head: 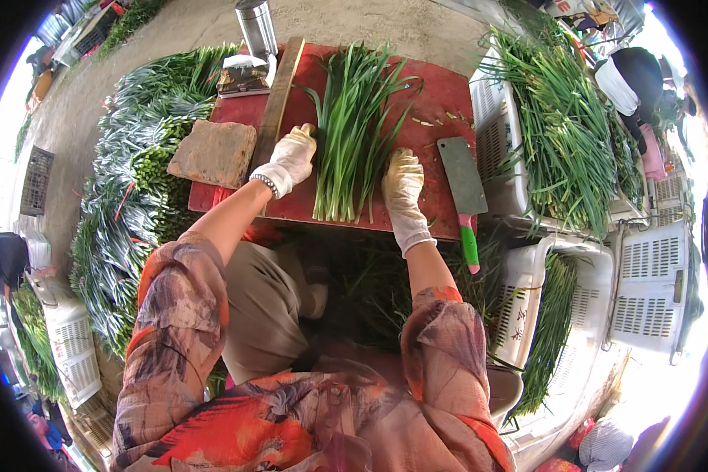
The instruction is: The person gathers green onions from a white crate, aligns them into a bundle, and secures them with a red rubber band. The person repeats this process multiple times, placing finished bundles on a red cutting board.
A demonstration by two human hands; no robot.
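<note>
A loose bunch of green garlic chives lies lengthwise on a red board, its cut ends towards me. My left hand, in a whitish glove, is curled close to the bunch's left side, beside a long wooden strip. On the other side, my gloved right hand is curled against or very near the outer leaves. Neither hand visibly holds anything, though the palms are hidden. A cleaver with a green and pink handle rests at the board's right edge. Left of the strip is a rough stone slab.
Tied chive bundles are piled on the left. A steel tumbler and a small box stand near the board's far left corner. White plastic crates with chives line the right. Another person bends at far right.
</note>
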